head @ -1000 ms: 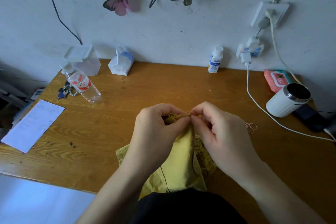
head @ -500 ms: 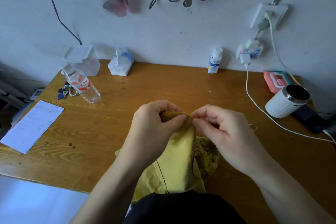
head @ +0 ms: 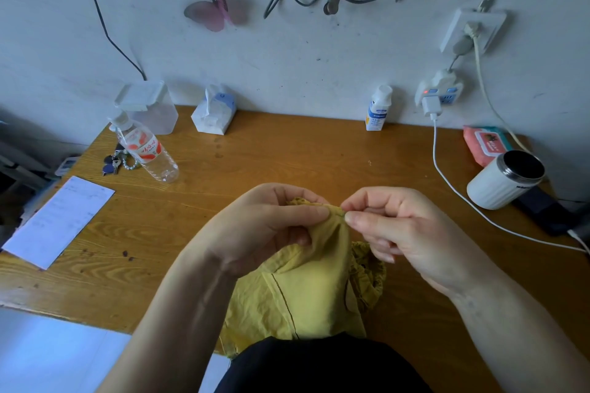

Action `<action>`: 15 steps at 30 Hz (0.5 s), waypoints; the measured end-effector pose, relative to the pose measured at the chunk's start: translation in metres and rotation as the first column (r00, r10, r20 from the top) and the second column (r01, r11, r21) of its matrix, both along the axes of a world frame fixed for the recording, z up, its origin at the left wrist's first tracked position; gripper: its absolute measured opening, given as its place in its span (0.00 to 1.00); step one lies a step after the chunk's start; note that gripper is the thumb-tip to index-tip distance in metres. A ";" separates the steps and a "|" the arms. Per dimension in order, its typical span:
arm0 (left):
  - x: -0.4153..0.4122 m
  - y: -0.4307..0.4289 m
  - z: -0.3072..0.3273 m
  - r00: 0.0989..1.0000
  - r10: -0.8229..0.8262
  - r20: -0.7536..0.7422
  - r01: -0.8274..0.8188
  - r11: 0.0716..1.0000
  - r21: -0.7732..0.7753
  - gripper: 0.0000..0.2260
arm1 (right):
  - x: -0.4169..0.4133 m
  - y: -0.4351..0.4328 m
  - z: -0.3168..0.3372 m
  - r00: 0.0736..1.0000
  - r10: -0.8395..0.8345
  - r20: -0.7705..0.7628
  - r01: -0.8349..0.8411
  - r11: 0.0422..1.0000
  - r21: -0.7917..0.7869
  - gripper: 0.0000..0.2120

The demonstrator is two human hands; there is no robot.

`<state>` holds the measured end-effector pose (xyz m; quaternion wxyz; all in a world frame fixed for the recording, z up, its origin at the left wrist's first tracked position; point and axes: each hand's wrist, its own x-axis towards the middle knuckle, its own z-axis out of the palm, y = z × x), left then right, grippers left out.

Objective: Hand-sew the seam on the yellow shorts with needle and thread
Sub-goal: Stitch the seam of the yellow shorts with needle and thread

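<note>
Well, both hands are up over the near middle of the table [head: 287,150], working at the top of the shorts [head: 306,290]. The shorts are bunched, their lower part draped down over the near table edge towards the person's lap.

The left hand [head: 271,226] grips the raised fold. Its thumb lies flat along the near side of the cloth and its fingers [head: 287,191] curl round behind, so the fold is clamped between them.

The right hand [head: 405,233] sits just beside it, almost touching. Its thumb and forefinger are pinched shut, tip to tip, right at the right end of the fold and touching the cloth. A tiny dark speck shows there, and what is nipped between the tips besides cloth is too small to tell. The other three fingers are loosely curled under the palm, clear of the cloth.

Far left on the table a bottle [head: 147,147] lies tilted by some keys [head: 115,161], with a paper [head: 60,220] nearer. A tissue pack [head: 214,113] stands at the far edge by the wall. Over on the right a white cup [head: 501,182] lies on its side, and a white cable [head: 447,182] runs past it, well apart from the hands.
</note>
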<state>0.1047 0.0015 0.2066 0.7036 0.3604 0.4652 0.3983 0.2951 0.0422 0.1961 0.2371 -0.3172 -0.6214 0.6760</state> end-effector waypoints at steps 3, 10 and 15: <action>-0.001 0.001 -0.002 0.996 -0.003 0.087 0.007 0.999 -0.042 0.03 | -0.001 0.000 -0.002 0.999 0.008 -0.032 -0.008 1.000 -0.013 0.08; 0.002 0.001 -0.004 0.979 -0.006 0.204 0.023 0.996 -0.083 0.05 | -0.004 -0.003 -0.005 0.997 -0.044 -0.063 0.045 0.999 0.017 0.05; 0.007 0.000 -0.007 0.981 0.002 0.194 0.011 0.998 -0.067 0.04 | -0.006 -0.006 -0.007 0.993 -0.116 0.005 0.111 0.964 0.240 0.07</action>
